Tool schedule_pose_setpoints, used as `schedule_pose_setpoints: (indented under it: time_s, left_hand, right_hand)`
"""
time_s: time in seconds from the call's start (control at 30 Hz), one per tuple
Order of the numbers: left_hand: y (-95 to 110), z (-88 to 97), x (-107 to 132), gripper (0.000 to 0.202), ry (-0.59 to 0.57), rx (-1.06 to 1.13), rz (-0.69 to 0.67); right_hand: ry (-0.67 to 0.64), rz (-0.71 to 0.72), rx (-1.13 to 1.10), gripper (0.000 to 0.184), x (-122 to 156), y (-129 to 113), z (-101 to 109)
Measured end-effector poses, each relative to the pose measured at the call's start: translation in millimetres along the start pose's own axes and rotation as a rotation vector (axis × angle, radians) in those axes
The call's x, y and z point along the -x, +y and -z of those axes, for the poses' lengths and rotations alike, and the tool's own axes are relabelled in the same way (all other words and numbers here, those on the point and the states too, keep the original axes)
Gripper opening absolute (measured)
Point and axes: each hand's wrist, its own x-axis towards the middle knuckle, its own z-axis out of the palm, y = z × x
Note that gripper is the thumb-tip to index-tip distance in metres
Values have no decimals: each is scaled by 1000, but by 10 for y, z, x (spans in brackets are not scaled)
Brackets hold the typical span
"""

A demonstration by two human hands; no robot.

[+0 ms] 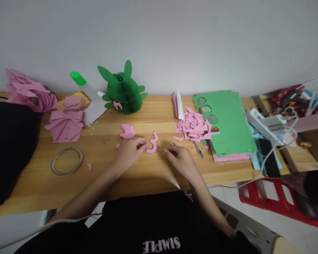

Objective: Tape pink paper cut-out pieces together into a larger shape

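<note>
My left hand (131, 151) is over the wooden table, with thumb and forefinger pinched at the left edge of a curvy pink paper cutout (154, 145). To the right of that cutout, my right hand (182, 159) has its fingers curled in. A small dark tip shows above those fingers; what they hold is mostly hidden. A white pointed thing (176, 183) lies below the right hand, near the table edge. Behind my left hand sits a stack of wavy pink paper pieces (127, 130). Pink paper scraps (193, 125) are heaped beyond my right hand, beside a pen-like tool (199, 150).
A green honeycomb paper figure (125, 93) stands at the back wall. Green sheets (229, 121) lie at right, near a power strip (267, 127) and phone (269, 158). Folded pink paper (65, 126), a glue stick (81, 83) and a tape ring (53, 165) are at left.
</note>
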Motion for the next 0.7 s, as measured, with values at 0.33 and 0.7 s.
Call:
schedule_pose_setpoints:
  time_s: [0.33, 0.7]
  left_hand:
    - [-297, -153, 314, 21, 73, -295, -366]
    - [-246, -211, 302, 16, 120, -276, -433]
  right_hand:
    - [-13, 11, 111, 26, -11, -10, -89]
    - [-101, 32, 108, 30, -83, -31, -211]
